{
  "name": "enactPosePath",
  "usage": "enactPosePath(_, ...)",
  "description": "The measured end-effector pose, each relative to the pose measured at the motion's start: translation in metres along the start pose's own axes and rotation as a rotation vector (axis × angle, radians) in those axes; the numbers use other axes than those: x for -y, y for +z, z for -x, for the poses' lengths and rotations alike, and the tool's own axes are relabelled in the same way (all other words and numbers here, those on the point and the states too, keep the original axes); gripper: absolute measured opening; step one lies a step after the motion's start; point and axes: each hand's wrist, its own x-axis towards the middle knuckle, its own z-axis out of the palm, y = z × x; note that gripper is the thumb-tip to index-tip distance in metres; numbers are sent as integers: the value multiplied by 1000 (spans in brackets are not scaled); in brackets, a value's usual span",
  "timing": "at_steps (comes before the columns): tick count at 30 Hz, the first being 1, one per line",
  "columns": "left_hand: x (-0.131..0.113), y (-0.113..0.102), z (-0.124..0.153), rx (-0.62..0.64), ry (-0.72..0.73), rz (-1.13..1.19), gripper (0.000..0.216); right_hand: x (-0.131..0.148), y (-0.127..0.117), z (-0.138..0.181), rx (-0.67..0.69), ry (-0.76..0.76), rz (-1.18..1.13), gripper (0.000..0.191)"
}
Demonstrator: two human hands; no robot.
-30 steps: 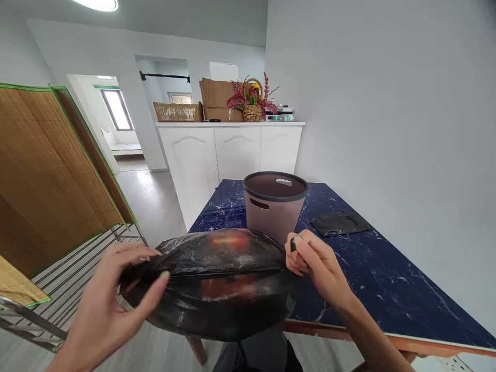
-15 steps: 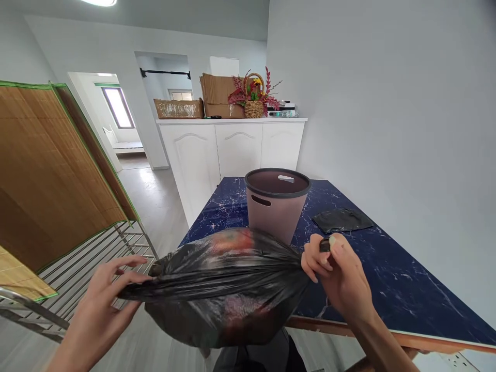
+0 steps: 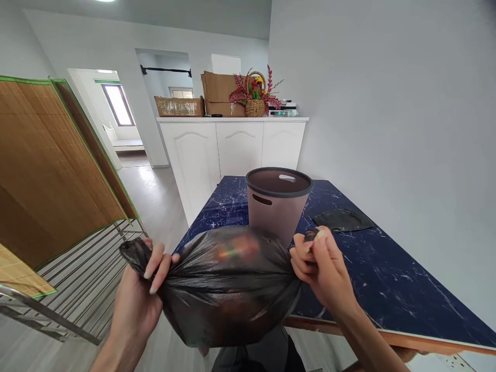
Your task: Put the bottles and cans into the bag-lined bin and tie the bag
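Note:
A full black plastic bag [image 3: 228, 289] hangs in front of me at the near edge of the blue marble table [image 3: 387, 289]. My left hand [image 3: 141, 297] is closed round the bag's gathered left corner. My right hand [image 3: 320, 268] pinches the gathered right corner. The bag's top is stretched flat between both hands, and something reddish shows dimly through the plastic. A brown waste bin [image 3: 277, 204] with a dark rim stands upright on the table just behind the bag.
A folded black bag [image 3: 343, 219] lies on the table to the right of the bin. A bamboo screen [image 3: 46, 175] and a metal rack [image 3: 73, 289] stand at my left. White cabinets [image 3: 232, 147] with boxes and a flower basket [image 3: 254, 101] line the back wall.
My left hand has gone from open fingers on the bag's left end to a closed grip round that corner. The bag's mouth has been pulled tighter between both hands.

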Motion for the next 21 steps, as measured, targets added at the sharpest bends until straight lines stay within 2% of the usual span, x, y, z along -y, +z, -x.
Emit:
enactPosePath(3, 8, 11, 3, 195, 122, -170, 24, -1, 7, -4, 190, -194, 483, 29)
enactPosePath(5, 16, 12, 4, 301, 247, -468, 21, 0, 15, -8, 377, -275, 732, 27)
enactPosePath(7, 25, 10, 4, 401, 357, -786, 15, -1, 22, -11, 485, -259, 906, 27)
enactPosePath(9, 34, 7, 2, 488, 419, -1009, 9, -6, 25, -13, 493, -175, 1050, 23)
enactPosePath(11, 43, 3, -2, 557, 440, -1132, 9, -15, 24, -13, 478, -95, 1164, 20)
enactPosePath(17, 65, -12, -15, 652, 373, -1308, 26, -39, 3, -10, 511, 44, 1268, 76)
enactPosePath(19, 70, -16, -18, 675, 350, -1321, 28, -44, -1, -11, 500, 89, 1280, 85)
enactPosePath(21, 74, -18, -21, 699, 344, -1324, 28, -46, -2, -13, 499, 128, 1265, 86)
